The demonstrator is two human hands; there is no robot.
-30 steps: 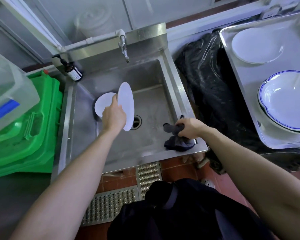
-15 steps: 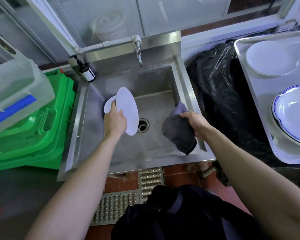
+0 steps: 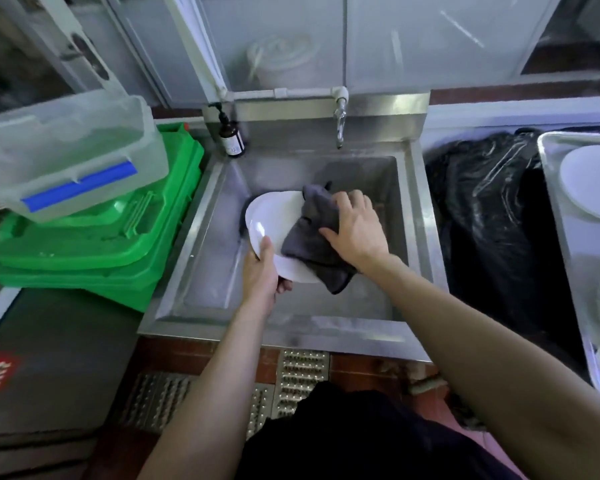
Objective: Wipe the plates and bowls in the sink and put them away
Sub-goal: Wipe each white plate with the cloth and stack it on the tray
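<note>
While the left hand (image 3: 262, 271) grips the near rim of a white plate (image 3: 274, 220), thumb on the upper face and fingers curled beneath, we log the step in hand as the wiping of one plate, held tilted above the basin of the steel sink (image 3: 201, 258). The right hand (image 3: 357, 230) lies spread on a dark grey cloth (image 3: 312, 240), fingers nearly straight, pressing it flat against the plate's face just to the right of the left grip; the cloth overhangs the plate's near-right edge and hangs loose there. We judge the wipe to be under way, not finished: the bare part of the face, beyond and left of the grip, shows glossy. We cannot tell whether other dishes remain in the basin, since the plate and cloth hide much of its floor. The next move, in our judgement, calls for sweeping the cloth across the uncovered face and rim, then turning the plate in the grip to reach its back, with a firm pinch, as a glazed, smooth, shallow oval of this sort would likely slip when damp. The cloth looks soft, matte and folding. Well to the right of both hands a steel tray (image 3: 555, 188) carries another white plate (image 3: 593, 185), a likely place for putting away.
</note>
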